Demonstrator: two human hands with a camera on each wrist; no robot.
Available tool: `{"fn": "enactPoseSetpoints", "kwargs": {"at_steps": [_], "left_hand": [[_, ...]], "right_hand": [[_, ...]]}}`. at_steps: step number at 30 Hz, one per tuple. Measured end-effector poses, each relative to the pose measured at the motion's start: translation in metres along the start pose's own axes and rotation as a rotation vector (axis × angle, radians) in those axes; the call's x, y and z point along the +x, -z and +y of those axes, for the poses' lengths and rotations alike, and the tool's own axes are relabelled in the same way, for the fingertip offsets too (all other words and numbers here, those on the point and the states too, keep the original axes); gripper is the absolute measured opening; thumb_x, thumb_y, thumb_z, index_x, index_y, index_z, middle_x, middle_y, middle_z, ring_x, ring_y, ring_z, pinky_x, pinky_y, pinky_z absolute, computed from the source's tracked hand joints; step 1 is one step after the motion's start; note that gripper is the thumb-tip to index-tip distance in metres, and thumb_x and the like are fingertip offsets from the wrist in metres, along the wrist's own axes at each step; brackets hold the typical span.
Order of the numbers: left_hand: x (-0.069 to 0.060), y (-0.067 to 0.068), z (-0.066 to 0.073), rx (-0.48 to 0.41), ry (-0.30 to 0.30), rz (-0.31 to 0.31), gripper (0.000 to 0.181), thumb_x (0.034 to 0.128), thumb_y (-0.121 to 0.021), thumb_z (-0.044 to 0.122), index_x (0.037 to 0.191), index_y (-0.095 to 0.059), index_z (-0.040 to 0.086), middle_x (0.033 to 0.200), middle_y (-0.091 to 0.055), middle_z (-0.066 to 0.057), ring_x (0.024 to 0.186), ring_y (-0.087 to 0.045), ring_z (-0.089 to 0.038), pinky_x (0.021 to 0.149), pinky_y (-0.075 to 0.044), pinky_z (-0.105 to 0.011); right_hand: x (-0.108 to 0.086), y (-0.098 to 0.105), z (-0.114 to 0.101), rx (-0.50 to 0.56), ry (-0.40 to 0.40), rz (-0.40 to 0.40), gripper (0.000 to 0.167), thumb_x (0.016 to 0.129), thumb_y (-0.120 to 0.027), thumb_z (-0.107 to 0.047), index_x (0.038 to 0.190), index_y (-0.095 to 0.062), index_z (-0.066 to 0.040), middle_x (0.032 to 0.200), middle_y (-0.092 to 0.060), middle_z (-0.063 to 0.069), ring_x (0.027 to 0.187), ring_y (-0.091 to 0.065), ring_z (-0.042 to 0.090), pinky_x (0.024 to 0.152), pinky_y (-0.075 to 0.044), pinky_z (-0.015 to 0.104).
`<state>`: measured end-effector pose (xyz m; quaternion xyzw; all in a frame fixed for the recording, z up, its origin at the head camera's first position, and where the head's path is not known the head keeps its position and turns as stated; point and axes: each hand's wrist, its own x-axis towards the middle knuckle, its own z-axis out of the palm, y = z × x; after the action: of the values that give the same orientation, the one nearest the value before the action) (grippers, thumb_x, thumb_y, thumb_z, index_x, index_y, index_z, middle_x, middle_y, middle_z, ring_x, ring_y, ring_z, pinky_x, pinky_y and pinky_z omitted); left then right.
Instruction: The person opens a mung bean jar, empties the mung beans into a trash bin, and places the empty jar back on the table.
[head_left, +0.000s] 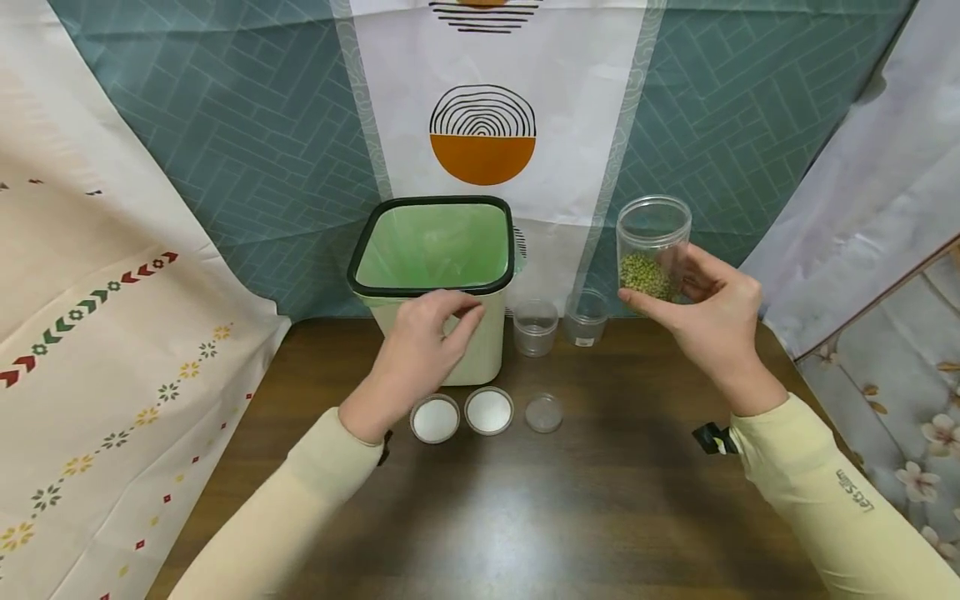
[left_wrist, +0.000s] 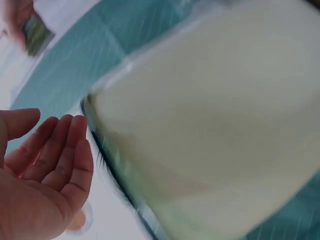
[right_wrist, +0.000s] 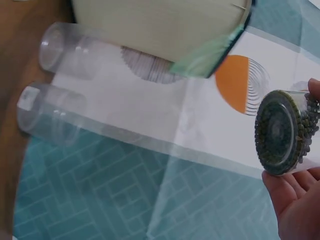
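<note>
My right hand (head_left: 708, 308) holds a clear plastic jar (head_left: 652, 218) up above the table's right side, its thumb and fingers around the lower part. Green beans (head_left: 645, 277), looking like mung beans, fill the bottom of this lidless jar. In the right wrist view the jar's base (right_wrist: 280, 132) faces the camera. My left hand (head_left: 423, 337) hovers in front of a pale green bin (head_left: 442, 246) with a black rim. Its fingers are loosely bent and hold nothing; the left wrist view shows the bare palm (left_wrist: 40, 195).
Two clear jars (head_left: 536, 329) (right_wrist: 52, 112) stand right of the bin. In front of it lie two round lids with white insides (head_left: 489, 411) (head_left: 435, 419) and a clear lid (head_left: 543, 413). Patterned cloth (head_left: 285, 150) hangs behind the brown table (head_left: 540, 517).
</note>
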<state>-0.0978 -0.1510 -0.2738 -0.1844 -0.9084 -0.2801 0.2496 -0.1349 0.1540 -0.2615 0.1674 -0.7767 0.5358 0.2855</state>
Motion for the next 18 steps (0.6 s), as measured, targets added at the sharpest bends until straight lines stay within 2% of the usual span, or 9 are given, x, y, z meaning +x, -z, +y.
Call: {"fn": "enactPoseSetpoints", "kwargs": {"at_steps": [3,6,9,13,18], "left_hand": [[0.012,0.023,-0.005,-0.008,0.018,0.074,0.018,0.0908,-0.060,0.026,0.097,-0.072,0.014,0.087,-0.069,0.006,0.077,-0.061,-0.005,0.069,-0.052,-0.026],[0.024,0.044,-0.011,-0.027,0.070,0.129,0.021,0.0904,-0.060,0.028,0.098,-0.072,0.013,0.086,-0.069,0.004,0.069,-0.060,-0.006,0.060,-0.050,-0.025],[0.034,0.060,-0.018,-0.030,0.133,0.163,0.025,0.0907,-0.059,0.033,0.100,-0.072,0.014,0.088,-0.070,0.004,0.067,-0.059,-0.006,0.059,-0.048,-0.024],[0.042,0.074,-0.029,-0.012,0.193,0.196,0.030,0.0906,-0.057,0.037,0.100,-0.071,0.013,0.087,-0.070,0.002,0.070,-0.060,-0.007,0.063,-0.047,-0.024],[0.049,0.081,-0.043,0.034,0.261,0.191,0.033,0.0914,-0.054,0.038,0.099,-0.071,0.010,0.086,-0.069,-0.002,0.073,-0.059,-0.012,0.067,-0.047,-0.028]], "right_hand": [[0.011,0.002,-0.006,0.004,-0.038,0.005,0.049,0.060,-0.087,-0.007,0.106,-0.071,-0.009,0.103,-0.072,0.005,0.094,-0.068,0.008,0.083,-0.052,0.016],[0.020,0.003,-0.011,0.007,-0.076,0.010,0.052,0.060,-0.087,-0.009,0.109,-0.069,-0.010,0.105,-0.071,-0.001,0.096,-0.068,0.007,0.085,-0.051,0.017],[0.027,0.004,-0.014,0.011,-0.103,0.013,0.053,0.061,-0.086,-0.011,0.112,-0.069,-0.012,0.106,-0.071,0.000,0.097,-0.067,0.007,0.083,-0.051,0.016],[0.032,0.005,-0.014,0.002,-0.130,0.013,0.055,0.062,-0.086,-0.013,0.114,-0.067,-0.015,0.107,-0.071,-0.001,0.098,-0.067,0.006,0.080,-0.051,0.014],[0.036,0.007,-0.005,-0.030,-0.158,0.005,0.060,0.062,-0.087,-0.017,0.118,-0.065,-0.020,0.107,-0.070,-0.006,0.098,-0.066,0.005,0.078,-0.050,0.012]]}}
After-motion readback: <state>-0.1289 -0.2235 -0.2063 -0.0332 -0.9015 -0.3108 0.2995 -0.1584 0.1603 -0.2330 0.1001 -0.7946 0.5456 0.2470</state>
